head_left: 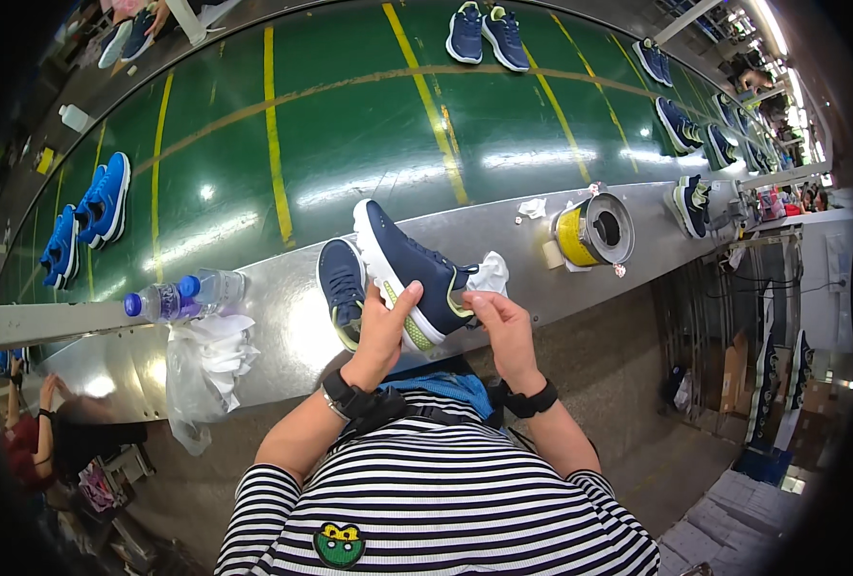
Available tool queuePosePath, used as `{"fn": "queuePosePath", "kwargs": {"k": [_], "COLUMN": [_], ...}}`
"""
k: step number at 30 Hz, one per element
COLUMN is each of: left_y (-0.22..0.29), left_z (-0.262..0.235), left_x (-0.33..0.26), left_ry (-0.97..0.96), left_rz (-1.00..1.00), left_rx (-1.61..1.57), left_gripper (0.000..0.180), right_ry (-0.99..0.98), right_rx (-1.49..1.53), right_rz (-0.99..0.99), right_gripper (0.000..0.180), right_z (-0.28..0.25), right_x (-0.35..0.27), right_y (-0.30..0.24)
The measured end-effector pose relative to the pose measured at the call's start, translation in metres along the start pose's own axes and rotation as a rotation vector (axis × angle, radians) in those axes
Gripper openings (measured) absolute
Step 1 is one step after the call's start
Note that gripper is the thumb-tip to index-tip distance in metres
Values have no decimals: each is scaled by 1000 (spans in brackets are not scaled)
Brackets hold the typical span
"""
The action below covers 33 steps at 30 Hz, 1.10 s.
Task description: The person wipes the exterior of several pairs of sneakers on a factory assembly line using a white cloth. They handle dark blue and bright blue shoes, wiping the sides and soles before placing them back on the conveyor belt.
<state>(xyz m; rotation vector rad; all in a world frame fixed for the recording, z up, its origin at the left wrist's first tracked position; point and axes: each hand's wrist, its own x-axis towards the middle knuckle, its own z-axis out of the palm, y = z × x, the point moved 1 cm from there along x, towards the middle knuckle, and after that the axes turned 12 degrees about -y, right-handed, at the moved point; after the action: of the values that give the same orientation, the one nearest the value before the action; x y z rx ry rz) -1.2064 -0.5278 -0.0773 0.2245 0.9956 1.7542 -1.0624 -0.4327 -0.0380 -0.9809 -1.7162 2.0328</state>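
Observation:
A navy sneaker [412, 264] with a white sole and lime lining is tilted up over the metal ledge. My left hand [384, 331] is closed round its sole. At the shoe's collar, the thumb and fingers of my right hand [501, 326] pinch the edge near the heel; exactly what lies between the fingertips is hard to see. The matching navy sneaker [341, 280] rests on the ledge just left of the held one, partly behind my left hand. Crumpled white tissue [490, 274] shows behind the held shoe's heel.
A yellow-labelled round tin [594, 231] stands on the metal ledge [532, 278] to the right. Water bottles [172, 300] and a plastic bag of tissue [210, 360] are at left. The green conveyor belt [340, 144] carries blue sneakers [105, 202] and navy pairs [484, 36]. Another person's arms [44, 422] show lower left.

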Motion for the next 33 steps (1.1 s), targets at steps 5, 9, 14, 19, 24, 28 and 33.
{"fn": "queuePosePath", "kwargs": {"k": [5, 9, 14, 19, 24, 28, 33], "left_y": [-5, -6, -5, -4, -3, -4, 6], "left_z": [-1, -1, -4, 1, -3, -6, -1], "left_x": [1, -3, -3, -6, -6, -5, -4], "left_ry": [5, 24, 26, 34, 30, 34, 43], "left_rz": [41, 118, 141, 131, 64, 38, 17], "left_rx": [17, 198, 208, 211, 119, 62, -97], "left_gripper": [50, 52, 56, 57, 51, 50, 45], "right_ry": [-25, -52, -57, -62, -79, 105, 295], "right_rx": [-221, -374, -214, -350, -177, -501, -830], "right_rz": [0, 51, -70, 106, -17, -240, -705], "right_gripper": [24, 22, 20, 23, 26, 28, 47], "right_z": [14, 17, 15, 20, 14, 9, 24], "right_x": [5, 5, 1, 2, -3, -8, -19], "right_y": [10, 11, 21, 6, 12, -4, -50]}}
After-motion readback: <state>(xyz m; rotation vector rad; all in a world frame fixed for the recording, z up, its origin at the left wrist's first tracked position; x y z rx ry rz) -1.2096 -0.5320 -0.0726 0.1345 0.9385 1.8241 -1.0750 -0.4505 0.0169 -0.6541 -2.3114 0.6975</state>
